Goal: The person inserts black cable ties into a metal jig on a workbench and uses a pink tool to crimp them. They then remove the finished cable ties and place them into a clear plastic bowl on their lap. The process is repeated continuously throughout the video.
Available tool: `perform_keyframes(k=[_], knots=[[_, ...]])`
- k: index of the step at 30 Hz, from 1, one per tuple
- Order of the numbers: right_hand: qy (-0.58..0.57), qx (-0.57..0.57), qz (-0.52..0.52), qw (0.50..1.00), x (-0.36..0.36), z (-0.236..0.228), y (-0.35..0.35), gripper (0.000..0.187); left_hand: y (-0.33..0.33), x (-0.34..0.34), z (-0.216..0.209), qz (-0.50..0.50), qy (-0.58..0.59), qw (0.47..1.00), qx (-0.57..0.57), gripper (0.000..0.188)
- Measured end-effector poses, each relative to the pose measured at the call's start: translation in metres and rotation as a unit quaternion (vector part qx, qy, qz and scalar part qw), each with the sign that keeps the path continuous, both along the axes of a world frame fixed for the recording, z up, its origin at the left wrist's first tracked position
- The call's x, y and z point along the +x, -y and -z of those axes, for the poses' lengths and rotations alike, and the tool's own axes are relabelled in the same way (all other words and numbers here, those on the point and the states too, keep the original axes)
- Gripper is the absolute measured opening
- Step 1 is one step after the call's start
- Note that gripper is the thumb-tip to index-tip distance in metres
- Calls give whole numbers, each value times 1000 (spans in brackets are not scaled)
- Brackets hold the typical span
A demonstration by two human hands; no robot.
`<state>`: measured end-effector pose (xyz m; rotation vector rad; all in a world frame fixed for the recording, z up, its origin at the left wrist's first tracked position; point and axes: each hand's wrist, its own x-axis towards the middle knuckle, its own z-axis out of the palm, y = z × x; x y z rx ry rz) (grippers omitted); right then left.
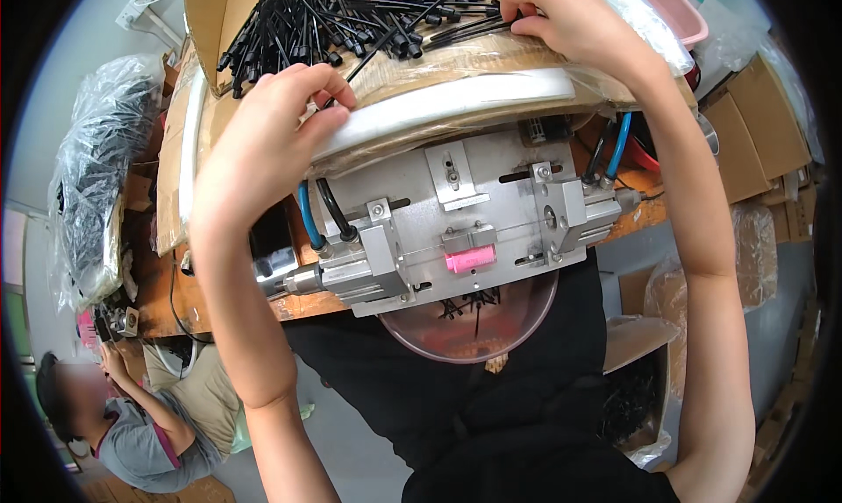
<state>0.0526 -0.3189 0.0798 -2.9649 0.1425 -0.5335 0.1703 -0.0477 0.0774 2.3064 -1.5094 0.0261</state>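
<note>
A heap of thin black plastic rods with thicker ends lies on cardboard at the far edge. My left hand is closed in a pinch at the near left of the heap, with one black rod sticking out from its fingertips. At the heap's right end my right hand has its fingers curled on the ends of a few black rods. Below both hands stands a metal fixture with a cylinder at each side and a pink block at its front middle.
A white padded strip edges the cardboard above the fixture. Blue air hoses rise from the cylinders. Beneath the fixture a clear bowl holds several black pieces. Another person sits at the lower left. Cardboard boxes stand at right.
</note>
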Motion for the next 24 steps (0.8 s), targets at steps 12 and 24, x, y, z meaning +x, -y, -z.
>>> perform_keyframes(k=[12, 24], knots=[[188, 454, -64, 869, -71, 5, -36, 20, -38, -170, 94, -40, 42, 992, -115, 75], [290, 382, -75, 874, -132, 37, -79, 22, -11, -193, 130, -64, 29, 997, -38, 70]])
